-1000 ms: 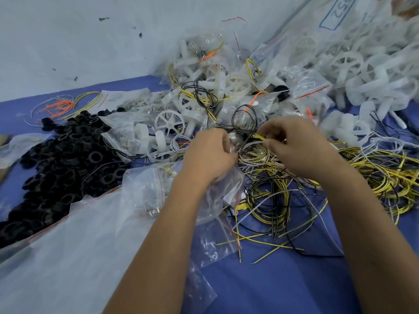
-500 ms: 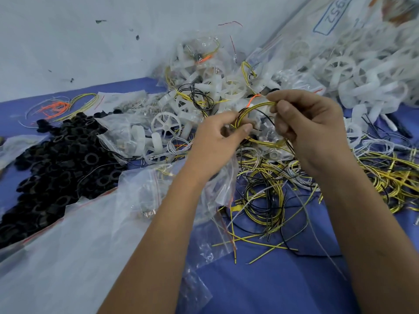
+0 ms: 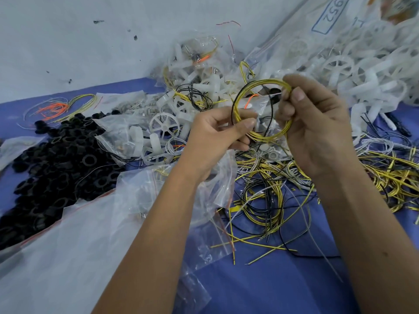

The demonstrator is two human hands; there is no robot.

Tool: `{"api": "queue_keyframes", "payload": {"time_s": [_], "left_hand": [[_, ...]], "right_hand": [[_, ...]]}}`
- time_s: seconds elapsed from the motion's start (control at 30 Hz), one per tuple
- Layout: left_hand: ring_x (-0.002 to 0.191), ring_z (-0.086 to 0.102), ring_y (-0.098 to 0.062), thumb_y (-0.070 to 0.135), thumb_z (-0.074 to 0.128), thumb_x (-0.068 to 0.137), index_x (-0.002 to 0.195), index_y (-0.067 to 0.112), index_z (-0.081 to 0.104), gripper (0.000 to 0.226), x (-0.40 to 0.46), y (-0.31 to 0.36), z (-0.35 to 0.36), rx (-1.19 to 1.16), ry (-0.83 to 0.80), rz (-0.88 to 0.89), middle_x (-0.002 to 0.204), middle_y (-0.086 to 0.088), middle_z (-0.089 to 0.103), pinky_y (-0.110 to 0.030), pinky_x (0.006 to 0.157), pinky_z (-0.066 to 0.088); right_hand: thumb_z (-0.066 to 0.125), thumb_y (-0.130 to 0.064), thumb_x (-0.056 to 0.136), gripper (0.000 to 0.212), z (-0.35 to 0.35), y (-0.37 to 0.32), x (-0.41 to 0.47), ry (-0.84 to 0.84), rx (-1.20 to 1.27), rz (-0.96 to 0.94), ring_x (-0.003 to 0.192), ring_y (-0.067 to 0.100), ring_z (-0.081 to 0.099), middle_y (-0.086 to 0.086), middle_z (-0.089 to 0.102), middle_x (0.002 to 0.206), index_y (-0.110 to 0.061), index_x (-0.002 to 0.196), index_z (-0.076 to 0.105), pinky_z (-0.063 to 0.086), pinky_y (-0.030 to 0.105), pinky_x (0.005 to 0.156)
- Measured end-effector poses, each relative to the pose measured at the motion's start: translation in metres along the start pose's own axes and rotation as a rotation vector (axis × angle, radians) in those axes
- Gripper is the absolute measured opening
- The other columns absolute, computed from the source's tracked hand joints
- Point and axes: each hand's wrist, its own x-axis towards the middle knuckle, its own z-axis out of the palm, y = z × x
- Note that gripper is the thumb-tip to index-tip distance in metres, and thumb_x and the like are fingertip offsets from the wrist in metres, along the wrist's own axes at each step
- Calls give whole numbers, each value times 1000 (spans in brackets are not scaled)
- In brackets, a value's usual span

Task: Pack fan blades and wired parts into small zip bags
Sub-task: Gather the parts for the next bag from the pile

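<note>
A coil of yellow and black wire (image 3: 260, 109) is held up between both hands, above the clutter at the middle of the view. The coil's 8 o'clock side is pinched by the left hand (image 3: 217, 137), thumb over curled fingers; a clear zip bag (image 3: 217, 177) hangs crumpled beneath that hand, though whether it is gripped cannot be told. The coil's 3 o'clock side is gripped by the right hand (image 3: 317, 128), its fingers curled round the loop — so each grip is closed on the wire.

Loose yellow, black and white wires (image 3: 267, 200) are spread on the blue surface (image 3: 272, 286) at 6 o'clock from the coil. White fan blades (image 3: 164, 126) and filled small bags are heaped at 9 to 12 o'clock from it, and more white blades (image 3: 362, 71) are piled in a large clear bag at 2 o'clock. A mass of black rings (image 3: 56, 168) lies at the far 9 o'clock side — partly on a large plastic sheet (image 3: 56, 257). A few orange wires (image 3: 53, 108) rest near the wall at 10 o'clock
</note>
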Motion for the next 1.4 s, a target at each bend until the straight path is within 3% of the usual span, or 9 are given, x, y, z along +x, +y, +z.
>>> {"api": "queue_keyframes", "payload": {"time_s": [0.17,0.23,0.33,0.43,0.53,0.67,0.9,1.23,1.4], "left_hand": [[55,65,-12,4,72,93,92,11,76,9,0,-6,-1,71,136,-48,77,-11,72,-20,53,56],[54,65,-11,5,72,93,92,13,77,10,0,-8,-5,92,151,-55,75,-12,71,-20,53,55],[52,64,-11,4,73,92,92,10,77,7,-2,-8,-12,121,91,-75,70,-6,72,-19,52,53],[52,63,-9,4,73,91,91,10,77,7,-3,-5,-17,105,33,-99,70,-2,73,-17,49,50],[52,57,-7,8,73,90,88,13,79,8,-4,-1,-22,-23,79,-124,73,-3,72,-15,47,45],[50,52,-3,20,74,78,82,15,80,9,-7,1,-28,-212,53,-224,72,-1,69,-10,42,37],[55,58,-2,15,66,85,87,11,82,17,-11,1,-41,-442,-90,-285,79,-3,72,-7,45,43],[50,57,-1,17,73,79,85,10,83,14,-12,-6,-52,-202,-59,-437,74,-2,72,-7,43,43],[51,54,-1,19,70,81,80,9,81,15,-11,-8,-53,-304,-15,-430,72,-1,69,-7,41,40]], "right_hand": [[62,-22,100,16,-3,15,-2,65,-730,16,84,14,63,0,70,95,-18,113,70,53,31,77],[68,-31,96,21,-3,18,-4,-9,-828,81,86,12,66,0,70,98,-20,114,69,55,29,77],[73,-14,93,10,2,21,-9,-80,-747,131,69,7,67,3,73,80,-6,98,72,53,20,65],[69,-7,95,9,4,21,-10,2,-642,160,62,12,59,2,67,68,-5,86,71,49,22,62],[69,-16,94,15,2,13,-7,32,-483,292,65,15,52,0,64,69,-10,80,70,42,29,66],[64,-36,86,23,1,10,-7,-10,-138,446,65,7,57,-5,65,68,-18,78,76,41,19,61],[61,-26,98,28,-4,15,-4,111,-181,410,58,11,54,1,68,74,-16,79,79,41,19,48],[60,-20,102,32,-5,11,-1,337,-166,279,50,4,46,-2,61,66,-15,75,77,32,16,45],[56,-23,104,29,-6,8,1,404,-53,246,52,6,37,-4,54,64,-12,82,72,25,18,47]]}}
